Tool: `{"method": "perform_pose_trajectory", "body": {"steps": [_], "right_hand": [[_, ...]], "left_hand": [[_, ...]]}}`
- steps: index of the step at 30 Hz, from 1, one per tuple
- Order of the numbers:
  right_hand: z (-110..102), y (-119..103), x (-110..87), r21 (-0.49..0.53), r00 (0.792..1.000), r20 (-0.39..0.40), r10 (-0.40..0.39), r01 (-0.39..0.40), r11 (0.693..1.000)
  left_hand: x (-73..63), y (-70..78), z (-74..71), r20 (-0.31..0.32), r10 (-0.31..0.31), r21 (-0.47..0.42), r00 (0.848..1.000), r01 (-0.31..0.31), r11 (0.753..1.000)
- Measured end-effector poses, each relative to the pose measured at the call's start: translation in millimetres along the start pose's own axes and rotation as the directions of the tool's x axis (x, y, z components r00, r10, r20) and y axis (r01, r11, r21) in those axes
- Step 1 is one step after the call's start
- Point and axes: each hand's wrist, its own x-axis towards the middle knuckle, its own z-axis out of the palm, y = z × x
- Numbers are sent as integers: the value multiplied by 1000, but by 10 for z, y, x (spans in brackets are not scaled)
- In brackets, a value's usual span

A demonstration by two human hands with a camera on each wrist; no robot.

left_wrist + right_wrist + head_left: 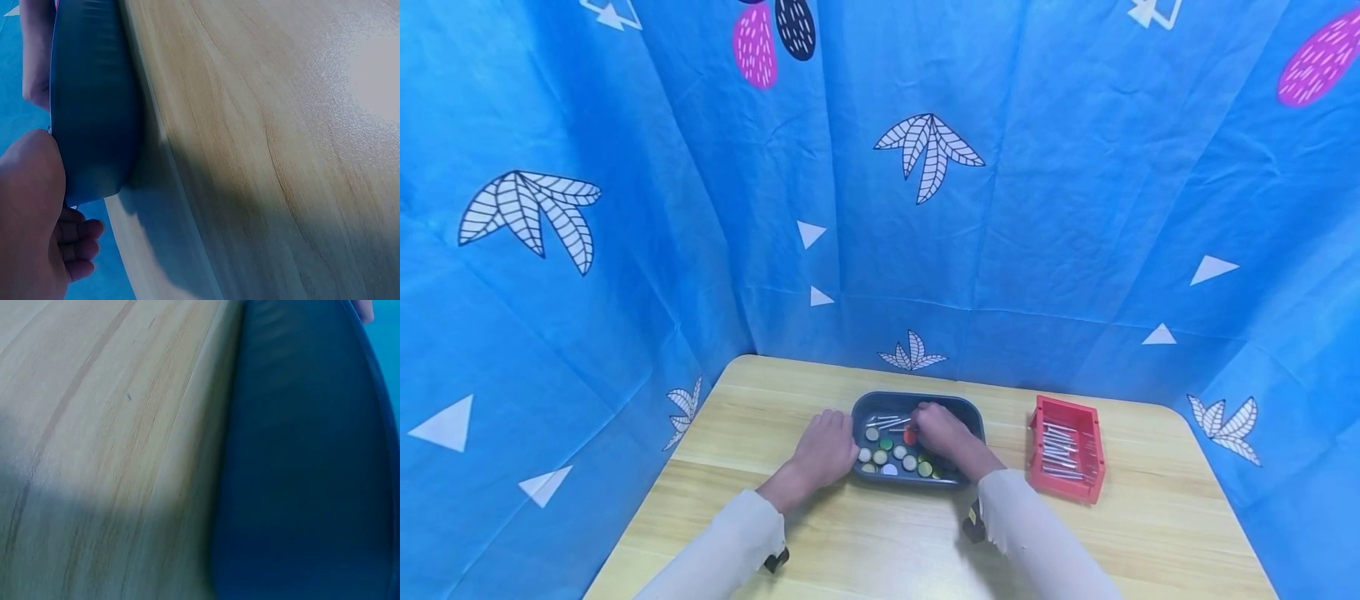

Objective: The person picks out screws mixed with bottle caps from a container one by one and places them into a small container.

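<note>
A dark grey rectangular tub (917,395) stands on the table. Inside it lie several small round discs like bottle caps, in pale, yellow and green (886,443), plus one red disc (911,437). Slim silver rods, like screws or nails (887,421), lie at its back left. My left hand (826,448) grips the tub's left end; the left wrist view shows the thumb at the rim and curled fingers (80,240) outside. My right hand (946,432) reaches down into the tub beside the red disc and rods. Its fingertips are hidden, so what they hold is unclear.
To the right stands a red plastic bin (1093,475) with several slim silver rods (1060,450) in it. The wooden table (865,542) extends around both containers. A blue patterned curtain (910,250) hangs behind and at both sides.
</note>
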Motion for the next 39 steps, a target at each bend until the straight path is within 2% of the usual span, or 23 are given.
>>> {"method": "perform_pose_trajectory", "body": {"steps": [4, 10, 22, 26, 31, 39], "right_hand": [[-23, 11, -2, 63, 999, -1, 32, -32, 998], [-93, 33, -45, 138, 999, -23, 37, -33, 990], [-247, 92, -167, 155, 992, -122, -14, 33, 987], [-299, 119, -215, 131, 987, -159, -36, 57, 990], [-383, 134, -278, 111, 974, -212, -80, 105, 988], [-544, 160, -427, 121, 973, -218, -74, 103, 987]], "left_hand": [[6, 13, -4, 3, -6, -13, 1000, 6, 1000], [12, 35, -19, -16, -6, -26, 1000, 6, 1000], [2, 35, -6, -16, 0, -7, 1000, 0, 1000], [0, 30, -11, -22, 1, -10, 1000, -1, 1000], [2, 27, -39, 11, -5, -12, 1000, 5, 1000], [4, 24, -32, 16, -10, -11, 1000, 10, 1000]]}}
